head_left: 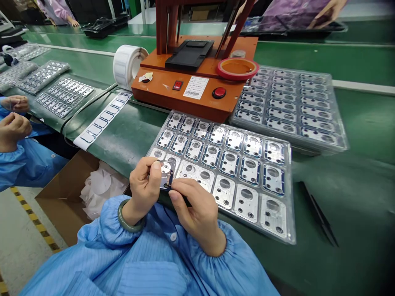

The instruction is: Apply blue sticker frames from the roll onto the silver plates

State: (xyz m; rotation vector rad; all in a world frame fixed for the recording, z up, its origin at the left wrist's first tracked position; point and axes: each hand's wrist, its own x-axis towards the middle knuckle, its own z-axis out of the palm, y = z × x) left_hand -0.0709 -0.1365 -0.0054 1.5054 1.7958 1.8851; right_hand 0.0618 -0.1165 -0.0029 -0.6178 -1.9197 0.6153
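Observation:
My left hand (144, 186) pinches a small silvery metal plate (166, 174) between thumb and fingers, over the near left part of a clear plastic tray (291, 222). A dark blue border strip lies along the plate's edge. At its lower right corner, the thumb and forefinger of my right hand (196, 207) are closed on that edge. Similar plates fill the tray's pockets. Those in the two far rows carry dark blue borders, while plates in the near row, such as one plate (246, 202), look plain silver. My fingertips partly hide the held plate.
An orange press (185, 92) stands behind the tray, with a red tape roll (237, 68) on it. Stacked trays (285, 102) are at right, black tweezers (319, 216) nearer. A label strip (103, 119) runs from a white roll (126, 65). A cardboard box (58, 201) holds paper scraps; a co-worker's hands (14, 127) are left.

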